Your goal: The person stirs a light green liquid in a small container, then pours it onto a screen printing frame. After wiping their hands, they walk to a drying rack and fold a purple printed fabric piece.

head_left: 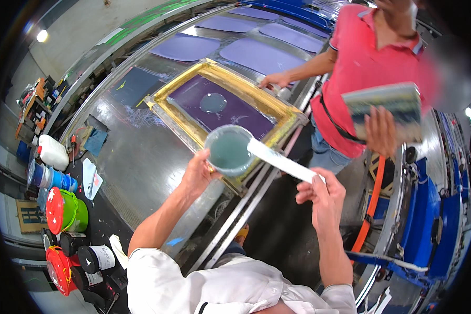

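Observation:
My left hand (196,172) grips the side of a clear plastic tub (234,172) with grey-green ink (226,150) inside. In my right hand (324,196) is the end of a flat white spatula (285,163), whose far tip meets the tub's right rim. Just beyond the tub lies a screen-printing frame (159,102) with yellow-taped edges. Its dark purple mesh (246,118) carries a round pool of greyish ink (213,103).
At right a person in a red shirt (374,63) has one hand by the frame and holds a flat board (384,110). Purple panels (186,47) lie along the metal table (131,136). Buckets (78,209), black jars (97,259) and a white jug (52,153) stand left.

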`<act>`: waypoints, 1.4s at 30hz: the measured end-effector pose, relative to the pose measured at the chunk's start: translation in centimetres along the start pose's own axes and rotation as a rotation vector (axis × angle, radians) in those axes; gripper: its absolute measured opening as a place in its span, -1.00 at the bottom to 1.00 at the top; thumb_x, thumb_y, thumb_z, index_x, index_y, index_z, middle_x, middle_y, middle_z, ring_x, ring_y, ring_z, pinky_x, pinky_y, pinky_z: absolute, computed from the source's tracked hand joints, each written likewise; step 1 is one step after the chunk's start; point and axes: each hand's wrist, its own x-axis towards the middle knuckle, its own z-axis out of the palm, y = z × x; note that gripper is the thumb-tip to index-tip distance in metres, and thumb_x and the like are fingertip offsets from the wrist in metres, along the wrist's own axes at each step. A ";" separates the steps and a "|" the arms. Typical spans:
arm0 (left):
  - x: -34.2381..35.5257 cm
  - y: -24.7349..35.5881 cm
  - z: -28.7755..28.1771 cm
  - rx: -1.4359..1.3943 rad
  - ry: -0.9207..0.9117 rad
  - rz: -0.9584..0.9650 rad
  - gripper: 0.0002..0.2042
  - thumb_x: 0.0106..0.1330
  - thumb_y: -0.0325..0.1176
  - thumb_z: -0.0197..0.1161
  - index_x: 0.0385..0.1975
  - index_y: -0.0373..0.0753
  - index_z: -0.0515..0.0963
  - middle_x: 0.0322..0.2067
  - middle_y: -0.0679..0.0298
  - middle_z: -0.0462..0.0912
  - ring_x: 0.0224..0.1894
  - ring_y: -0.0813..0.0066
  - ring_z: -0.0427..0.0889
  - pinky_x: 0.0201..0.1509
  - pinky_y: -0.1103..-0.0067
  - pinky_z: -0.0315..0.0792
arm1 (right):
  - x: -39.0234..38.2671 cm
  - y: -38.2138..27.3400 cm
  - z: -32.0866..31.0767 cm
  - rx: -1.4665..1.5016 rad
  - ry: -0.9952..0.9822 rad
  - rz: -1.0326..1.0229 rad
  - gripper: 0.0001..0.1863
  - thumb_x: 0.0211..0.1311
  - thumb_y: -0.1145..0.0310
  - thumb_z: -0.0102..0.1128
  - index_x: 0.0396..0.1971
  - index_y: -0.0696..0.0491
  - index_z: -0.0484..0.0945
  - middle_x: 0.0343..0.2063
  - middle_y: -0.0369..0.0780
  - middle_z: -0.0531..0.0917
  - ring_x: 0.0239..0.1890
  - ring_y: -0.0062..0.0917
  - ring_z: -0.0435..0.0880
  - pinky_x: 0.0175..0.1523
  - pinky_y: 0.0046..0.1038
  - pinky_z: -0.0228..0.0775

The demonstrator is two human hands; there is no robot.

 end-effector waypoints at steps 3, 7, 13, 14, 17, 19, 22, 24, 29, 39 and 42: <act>-5.0 -2.9 4.6 -0.025 -0.170 -0.120 -0.45 0.29 0.00 0.16 0.12 -0.32 0.41 0.01 0.17 0.60 0.05 0.31 0.63 0.16 0.20 0.53 | -7.8 -1.0 -3.6 -0.122 0.154 -0.103 -0.76 0.39 0.42 0.04 -0.10 0.26 0.53 -0.49 -0.08 0.69 -0.56 -0.50 0.68 -0.42 -0.51 0.57; -10.2 -8.1 9.2 0.062 -0.259 -0.267 -0.46 0.26 -0.05 0.19 0.07 -0.38 0.44 -0.01 0.17 0.60 0.03 0.35 0.62 0.14 0.26 0.54 | -18.1 -1.4 -8.8 -0.292 0.340 -0.253 -0.78 0.38 0.47 0.06 -0.10 0.26 0.54 -0.50 -0.10 0.70 -0.55 -0.53 0.69 -0.41 -0.54 0.56; -16.9 -17.7 18.6 0.144 -0.537 -0.487 -0.47 0.25 -0.07 0.23 0.08 -0.36 0.44 -0.01 0.17 0.59 0.01 0.37 0.63 0.14 0.32 0.54 | -33.8 -3.0 -14.5 -0.807 0.683 -0.455 -0.78 0.20 0.66 0.17 -0.14 0.25 0.60 -0.41 -0.10 0.71 -0.50 -0.49 0.74 -0.39 -0.56 0.56; -18.2 -19.2 19.8 0.161 -0.592 -0.527 -0.47 0.25 -0.07 0.23 0.09 -0.36 0.44 -0.01 0.16 0.59 0.00 0.37 0.63 0.13 0.32 0.54 | -36.1 -3.3 -14.9 -0.851 0.706 -0.437 -0.76 0.17 0.67 0.17 -0.15 0.24 0.60 -0.42 -0.11 0.71 -0.51 -0.49 0.74 -0.40 -0.55 0.55; -21.8 -22.3 23.5 0.193 -0.708 -0.751 -0.44 0.25 -0.06 0.24 0.11 -0.37 0.41 -0.01 0.16 0.59 0.00 0.37 0.64 0.11 0.32 0.54 | -42.5 -4.9 -15.4 -1.007 0.797 -0.357 -0.75 0.11 0.67 0.24 -0.17 0.21 0.61 -0.40 -0.11 0.71 -0.51 -0.43 0.72 -0.38 -0.53 0.53; -23.1 -24.4 26.2 0.239 -0.955 -0.824 -0.39 0.21 -0.06 0.29 0.13 -0.38 0.38 -0.01 0.16 0.59 0.00 0.37 0.63 0.10 0.35 0.55 | -46.6 -4.2 -15.1 -1.074 0.938 -0.398 -0.74 0.09 0.65 0.28 -0.17 0.21 0.61 -0.38 -0.11 0.71 -0.51 -0.40 0.71 -0.39 -0.51 0.52; -25.4 -27.5 30.0 0.288 -1.184 -0.916 -0.31 0.13 -0.05 0.36 0.14 -0.42 0.36 -0.01 0.14 0.58 0.01 0.38 0.62 0.11 0.42 0.53 | -52.0 -4.4 -12.4 -1.174 1.176 -0.337 -0.76 0.08 0.64 0.30 -0.20 0.19 0.62 -0.40 -0.13 0.72 -0.52 -0.39 0.70 -0.43 -0.48 0.51; -28.4 -29.1 31.9 0.302 -1.327 -0.976 -0.30 0.12 -0.06 0.36 0.15 -0.44 0.35 -0.01 0.12 0.57 0.02 0.38 0.61 0.12 0.43 0.52 | -55.0 -3.6 -10.1 -1.248 1.345 -0.314 -0.74 0.04 0.65 0.32 -0.21 0.17 0.61 -0.43 -0.14 0.70 -0.55 -0.39 0.68 -0.48 -0.47 0.48; -36.6 -31.7 33.2 0.304 -1.597 -1.172 -0.33 0.11 -0.15 0.36 0.14 -0.48 0.35 -0.01 0.08 0.56 0.03 0.35 0.59 0.14 0.40 0.50 | -61.4 -2.9 -2.2 -1.289 1.724 -0.009 -0.72 0.03 0.64 0.33 -0.19 0.17 0.62 -0.52 -0.16 0.68 -0.62 -0.47 0.64 -0.51 -0.52 0.43; -57.2 -33.5 28.1 0.599 -1.995 -1.572 -0.45 0.19 -0.16 0.31 0.07 -0.42 0.42 -0.04 0.14 0.58 -0.01 0.42 0.62 0.13 0.39 0.54 | -74.4 2.0 10.6 -0.881 2.303 0.365 -0.81 0.13 0.57 0.25 -0.22 0.19 0.62 -0.64 -0.19 0.63 -0.66 -0.56 0.62 -0.53 -0.56 0.39; -64.5 -34.3 24.8 0.676 -2.085 -1.585 -0.42 0.18 -0.11 0.31 0.08 -0.42 0.42 -0.02 0.15 0.57 0.01 0.41 0.62 0.15 0.38 0.53 | -80.1 4.4 14.4 -0.887 2.398 0.477 -0.83 0.12 0.57 0.27 -0.25 0.17 0.62 -0.64 -0.15 0.61 -0.70 -0.50 0.58 -0.56 -0.51 0.35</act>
